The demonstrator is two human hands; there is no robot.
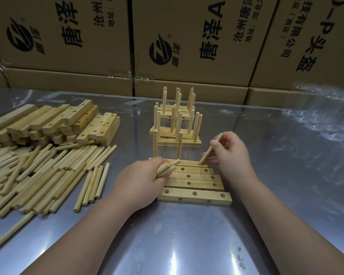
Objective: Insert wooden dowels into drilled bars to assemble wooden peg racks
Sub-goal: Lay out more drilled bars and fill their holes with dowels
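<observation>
Right grip (232, 153): my thumb and fingers are closed on one dowel (212, 148) around its upper half. It is tilted, with its lower tip at the right-end hole of the farthest bar (189, 163).
Left grip (141, 179): curled round a small bundle of spare dowels (167, 168), resting over the left ends of the bars.
Farthest bar: flat on the counter (187, 235), with two upright dowels (179, 144) already seated in it.
Other bars (195, 196): four more lie side by side nearer me, and the holes I can see are empty.
Dowel feel: I judge it light, stiff and smooth. Being round it would roll if dropped, and being thin it may bind or crack if levered sideways in the hole.
Where to hold: probably lower down, close above the hole, so I can stand it upright before pressing.
Bar feel: light and hard-edged, likely to slide on the shiny metal, so my left grip should pin it.
Finished racks (175, 124): stacked just behind the row.
Stock: loose dowels (48, 169) lie to my left, with a stack of drilled bars (48, 124) beyond them.
</observation>
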